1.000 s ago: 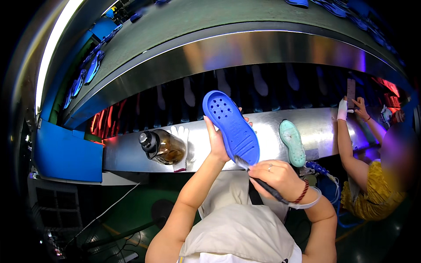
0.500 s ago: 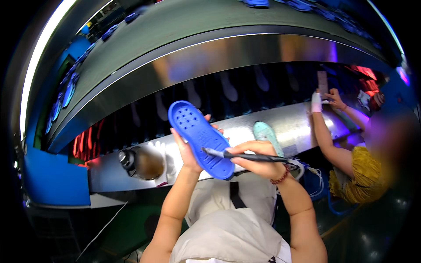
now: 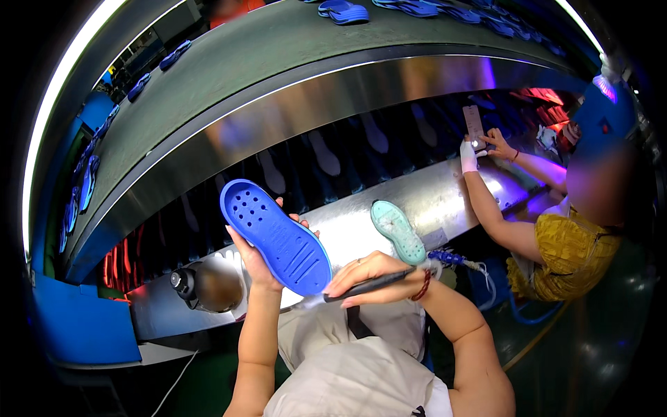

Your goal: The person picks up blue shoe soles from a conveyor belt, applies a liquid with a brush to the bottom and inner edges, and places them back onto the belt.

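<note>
in the head view, the left hand had its grip on the blue sole over the surface while the right hand clasped a black brush, whose blurred tip could have skidded if the sole tilted.

I squint at a white tube light glaring at ten o'clock — another light shines at two. A green-topped, steel-fronted counter curves across twelve, beyond a metal bench. Blue panelling stands at eight; dark floor, yellow line included, spreads at four.
</note>
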The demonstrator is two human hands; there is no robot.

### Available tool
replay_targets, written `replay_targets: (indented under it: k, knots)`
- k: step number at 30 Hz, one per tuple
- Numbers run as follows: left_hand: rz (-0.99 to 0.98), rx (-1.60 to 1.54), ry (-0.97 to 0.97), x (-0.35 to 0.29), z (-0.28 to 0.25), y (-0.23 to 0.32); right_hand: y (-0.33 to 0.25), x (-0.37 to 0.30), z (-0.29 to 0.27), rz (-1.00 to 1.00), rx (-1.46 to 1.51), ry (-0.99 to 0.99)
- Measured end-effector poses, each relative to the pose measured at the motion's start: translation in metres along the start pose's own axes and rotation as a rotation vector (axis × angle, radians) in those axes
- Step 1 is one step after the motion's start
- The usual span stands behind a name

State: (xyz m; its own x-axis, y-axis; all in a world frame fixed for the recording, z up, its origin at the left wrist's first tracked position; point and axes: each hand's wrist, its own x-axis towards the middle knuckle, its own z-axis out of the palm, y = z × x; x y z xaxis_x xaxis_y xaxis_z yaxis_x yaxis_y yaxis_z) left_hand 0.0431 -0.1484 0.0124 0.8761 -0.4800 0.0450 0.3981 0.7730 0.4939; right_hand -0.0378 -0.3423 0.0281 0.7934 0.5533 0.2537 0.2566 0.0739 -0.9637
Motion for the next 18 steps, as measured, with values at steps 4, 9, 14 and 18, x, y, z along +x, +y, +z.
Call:
replay_targets:
  k: [4,9,14,18]
  knots:
    - [-0.001,0.033,-0.019,0.001,0.002,0.001,0.005,0.004,-0.008,0.140,0.104,0.293]
    - [-0.019,0.038,0.024,0.001,0.002,0.003,0.009,-0.003,-0.006,-0.024,0.048,-0.010]
    - [-0.030,0.131,0.009,0.004,0.006,0.005,0.011,0.001,-0.007,0.159,0.194,0.253]
    - [-0.037,0.014,-0.049,0.004,0.014,0.006,0.014,-0.004,-0.012,-0.095,0.178,0.032]
